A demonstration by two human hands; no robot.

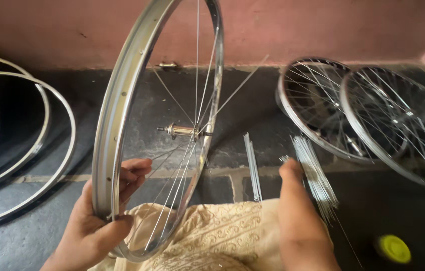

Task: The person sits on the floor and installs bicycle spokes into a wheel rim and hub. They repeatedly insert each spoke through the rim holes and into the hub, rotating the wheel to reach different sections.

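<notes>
We see two finished wheels [368, 115] leaning by the red wall [323, 25], bare rims [32, 145] on the dark floor [22, 236], and a yellow lid [394, 248]

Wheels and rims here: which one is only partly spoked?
The rim held upright in the left hand: few spokes reach its hub. The two wheels at right are fully spoked; the rims at left are bare.

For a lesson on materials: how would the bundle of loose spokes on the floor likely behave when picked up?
The spokes look thin and long, so they probably flex and feel light. Smooth bare metal, lying loose by the right hand, they would likely slip, fan out and roll apart.
</notes>
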